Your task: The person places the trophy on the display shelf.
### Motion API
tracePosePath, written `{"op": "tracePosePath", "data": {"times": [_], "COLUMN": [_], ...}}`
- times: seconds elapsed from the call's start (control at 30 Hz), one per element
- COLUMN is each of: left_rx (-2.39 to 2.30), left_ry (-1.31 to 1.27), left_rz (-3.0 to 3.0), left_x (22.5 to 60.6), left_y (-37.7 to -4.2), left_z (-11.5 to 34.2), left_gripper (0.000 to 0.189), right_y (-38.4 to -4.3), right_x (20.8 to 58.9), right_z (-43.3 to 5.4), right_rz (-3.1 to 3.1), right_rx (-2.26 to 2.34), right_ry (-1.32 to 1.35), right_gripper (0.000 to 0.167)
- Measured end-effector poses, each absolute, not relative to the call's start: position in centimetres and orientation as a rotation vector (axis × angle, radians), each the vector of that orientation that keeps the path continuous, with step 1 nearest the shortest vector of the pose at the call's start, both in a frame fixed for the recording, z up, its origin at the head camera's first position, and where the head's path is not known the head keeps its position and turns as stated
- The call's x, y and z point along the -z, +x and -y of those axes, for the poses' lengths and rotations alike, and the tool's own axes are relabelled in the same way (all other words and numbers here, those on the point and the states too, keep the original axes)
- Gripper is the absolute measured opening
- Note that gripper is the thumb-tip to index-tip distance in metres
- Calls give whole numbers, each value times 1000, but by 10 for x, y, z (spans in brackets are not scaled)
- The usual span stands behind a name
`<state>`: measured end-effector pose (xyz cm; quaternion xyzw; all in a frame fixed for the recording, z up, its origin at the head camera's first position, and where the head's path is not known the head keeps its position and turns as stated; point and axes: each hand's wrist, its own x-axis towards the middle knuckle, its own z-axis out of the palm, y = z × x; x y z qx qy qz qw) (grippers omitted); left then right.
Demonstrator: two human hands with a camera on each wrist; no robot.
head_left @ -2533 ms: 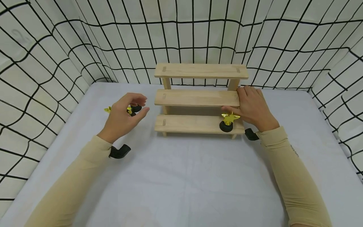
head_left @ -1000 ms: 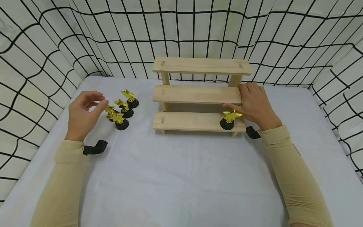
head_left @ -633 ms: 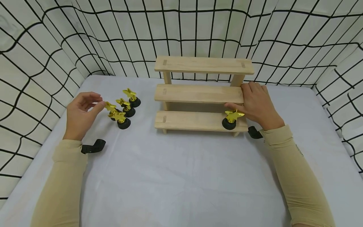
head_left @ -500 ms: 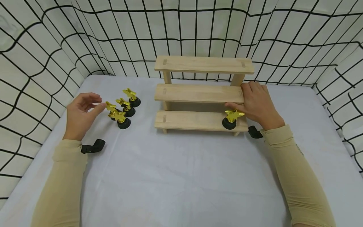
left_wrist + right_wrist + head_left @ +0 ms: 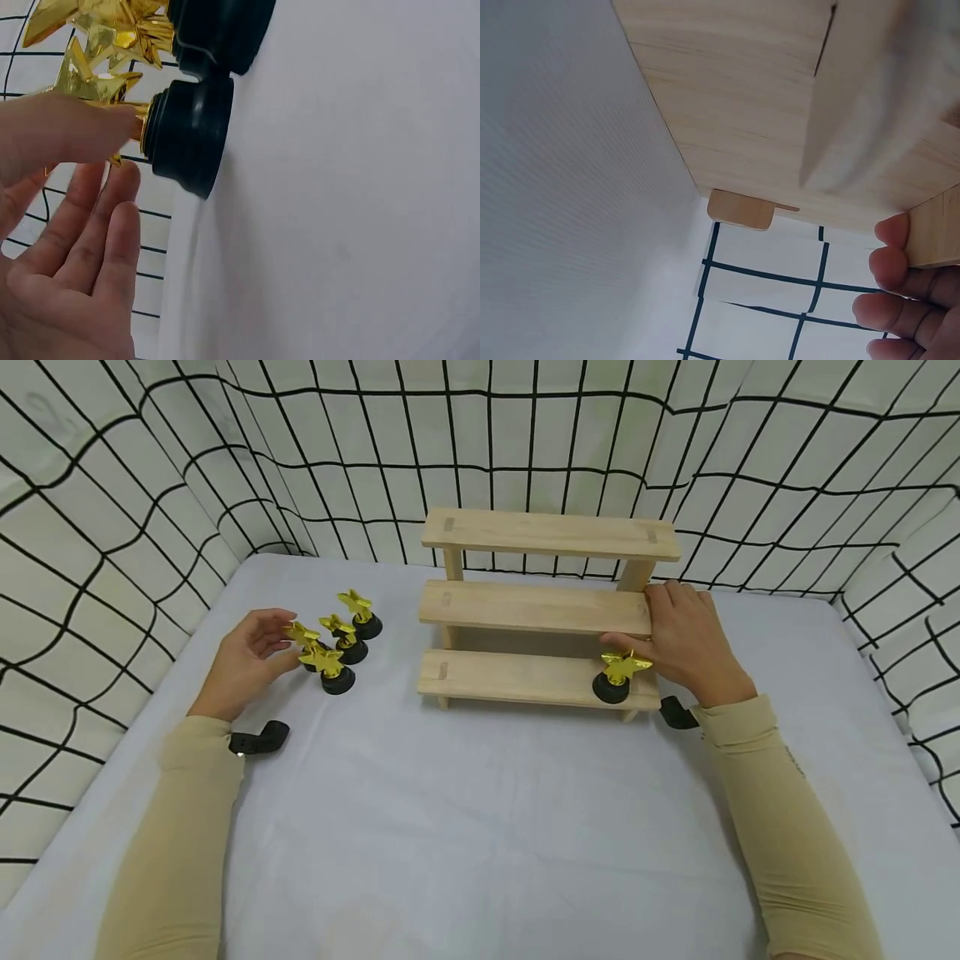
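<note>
Several small gold star trophies on black round bases stand grouped on the white cloth at left. My left hand (image 5: pixel 248 661) is at the leftmost star trophy (image 5: pixel 302 633), its thumb and loosely bent fingers around the star. In the left wrist view the thumb crosses in front of that trophy's stem, close above its black base (image 5: pixel 191 135); the index fingertip is hidden. My right hand (image 5: pixel 693 643) grips the right end of a three-tier wooden shelf (image 5: pixel 536 607) at the middle board. Another star trophy (image 5: pixel 619 677) stands upright on the bottom board's right end, below my right thumb.
Black wire grid panels (image 5: pixel 480 460) enclose the back and both sides of the cloth-covered table (image 5: pixel 480 827). Black wrist mounts (image 5: pixel 259 738) stick out from both sleeves. Two more trophies (image 5: pixel 360 610) stand close beside the reached one, with a third (image 5: pixel 331 670) in front.
My left hand first pulled back left from over the trophies, then moved right, closer around the leftmost one. The right hand stays on the shelf. The head view shifted slightly.
</note>
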<state>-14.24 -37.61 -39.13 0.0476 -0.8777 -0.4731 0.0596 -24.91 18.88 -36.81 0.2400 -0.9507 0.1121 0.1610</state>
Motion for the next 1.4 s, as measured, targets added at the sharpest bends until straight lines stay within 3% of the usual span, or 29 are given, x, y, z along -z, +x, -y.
{"op": "tracePosePath", "data": {"times": [0.47, 0.7, 0.87, 1.13, 1.4], "left_rx": [1405, 1450, 1393, 1317, 1314], "left_ry": [202, 181, 193, 198, 223], "left_rz": [2865, 2894, 2895, 2903, 2891], "left_x": [394, 396, 396, 397, 399], "left_y": [-152, -153, -153, -154, -154], "left_z": [372, 372, 372, 373, 374], "left_gripper": [67, 60, 58, 51, 53], "right_y": [-254, -254, -254, -253, -255], "right_x": [374, 372, 370, 369, 370], "right_z": [-189, -189, -189, -192, -193], "right_rz": [2677, 2657, 2658, 2665, 2653], "right_rx": [-339, -330, -329, -313, -325], "right_ry": [733, 746, 753, 743, 749], "right_gripper": [113, 103, 106, 91, 100]}}
